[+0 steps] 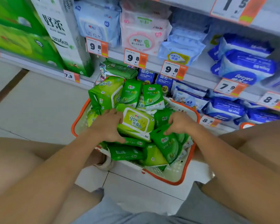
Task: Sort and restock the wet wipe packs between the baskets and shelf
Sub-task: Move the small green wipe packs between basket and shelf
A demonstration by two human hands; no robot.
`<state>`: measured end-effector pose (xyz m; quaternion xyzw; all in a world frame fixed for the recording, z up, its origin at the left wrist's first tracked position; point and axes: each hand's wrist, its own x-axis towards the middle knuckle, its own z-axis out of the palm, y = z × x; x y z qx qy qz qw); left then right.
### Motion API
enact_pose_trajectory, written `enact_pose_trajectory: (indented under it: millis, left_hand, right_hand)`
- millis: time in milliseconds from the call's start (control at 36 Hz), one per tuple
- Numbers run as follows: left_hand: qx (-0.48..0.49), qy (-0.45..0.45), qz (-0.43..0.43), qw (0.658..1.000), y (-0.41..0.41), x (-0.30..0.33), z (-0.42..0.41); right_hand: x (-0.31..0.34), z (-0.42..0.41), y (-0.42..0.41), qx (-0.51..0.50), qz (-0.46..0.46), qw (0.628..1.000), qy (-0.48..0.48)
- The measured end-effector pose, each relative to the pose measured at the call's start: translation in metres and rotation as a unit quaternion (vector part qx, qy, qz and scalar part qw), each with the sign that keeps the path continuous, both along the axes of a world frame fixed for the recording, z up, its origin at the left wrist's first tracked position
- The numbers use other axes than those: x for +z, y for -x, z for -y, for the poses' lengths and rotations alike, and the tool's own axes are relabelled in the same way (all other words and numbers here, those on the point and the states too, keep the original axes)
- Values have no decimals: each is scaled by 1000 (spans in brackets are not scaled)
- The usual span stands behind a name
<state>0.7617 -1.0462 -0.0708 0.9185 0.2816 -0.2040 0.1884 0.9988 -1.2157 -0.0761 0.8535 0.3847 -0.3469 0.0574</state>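
Sitting on pale floor tiles [39, 102], an orange-rimmed basket [187, 168] faces stocked shelves [199, 80]. Left hand [109, 126] clasps a big green pack [136, 122]; right hand [179, 122] pinches a smaller pack [167, 145].

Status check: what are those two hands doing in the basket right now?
Left hand grips the big light-green wipe pack. Right hand pinches a small dark-green pack. Basket piled full; nothing blocking.

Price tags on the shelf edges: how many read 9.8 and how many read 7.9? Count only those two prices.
9.8 tags: 3
7.9 tags: 2
Total: 5
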Motion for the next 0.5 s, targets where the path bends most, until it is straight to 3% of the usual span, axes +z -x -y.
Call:
enact_pose_trajectory:
  millis: [194, 250, 333, 417, 500]
  left_hand:
    - [-138, 36, -99, 985, -6, 10, 3]
    - [-130, 25, -85, 988, -7, 7, 1]
    - [-78, 29, -14, 996, -11, 5, -9]
    - [29, 147, 92, 984, -15, 9, -20]
    - [194, 332, 168, 908, -19, 23, -24]
  right_hand:
    - [-29, 26, 28, -104, -171, 980, 15]
    - [-34, 30, 32, -133, -205, 969, 22]
    - [-36, 31, 26, -149, -243, 959, 11]
    - [-28, 27, 9, -183, -277, 943, -26]
    - [-5, 19, -8, -225, -337, 910, -84]
